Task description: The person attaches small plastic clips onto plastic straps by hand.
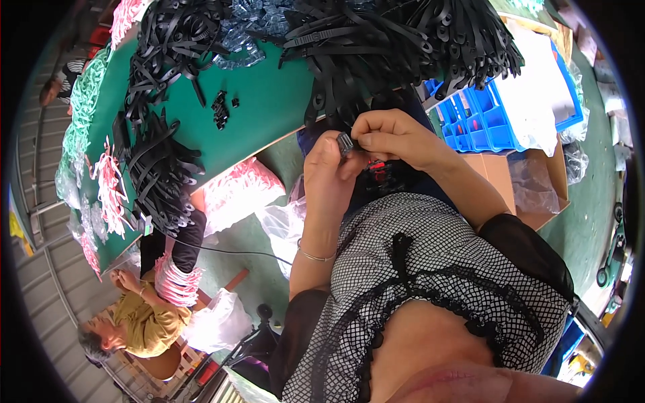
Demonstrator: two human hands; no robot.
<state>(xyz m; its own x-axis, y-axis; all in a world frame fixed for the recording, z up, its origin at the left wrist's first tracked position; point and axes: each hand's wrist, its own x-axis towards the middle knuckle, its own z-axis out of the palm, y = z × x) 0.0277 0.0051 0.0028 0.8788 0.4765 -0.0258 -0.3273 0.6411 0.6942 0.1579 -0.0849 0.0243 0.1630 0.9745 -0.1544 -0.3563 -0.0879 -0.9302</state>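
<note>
My two hands meet in front of my body, just off the table's near edge. Between the fingers of my left hand (pixel 326 161) is a small dark grey ribbed piece (pixel 345 143), perhaps a plastic buckle. My right hand (pixel 396 138) is closed in a pinch right beside that piece; what its fingertips hold is hidden. Below the hands, dark items with a red part (pixel 379 171) lie in my lap. Beyond them, a thick bunch of black straps (pixel 403 40) with holes in their ends hangs over the table edge.
The green table (pixel 255 87) carries small black pieces (pixel 220 111), another strap bunch (pixel 158 168) and clear bluish plastic parts (pixel 242 40). Blue bins (pixel 484 121) and a cardboard box (pixel 487 174) stand right. A bag of pink straps (pixel 245 188) lies below. Another person (pixel 151 322) sits lower left.
</note>
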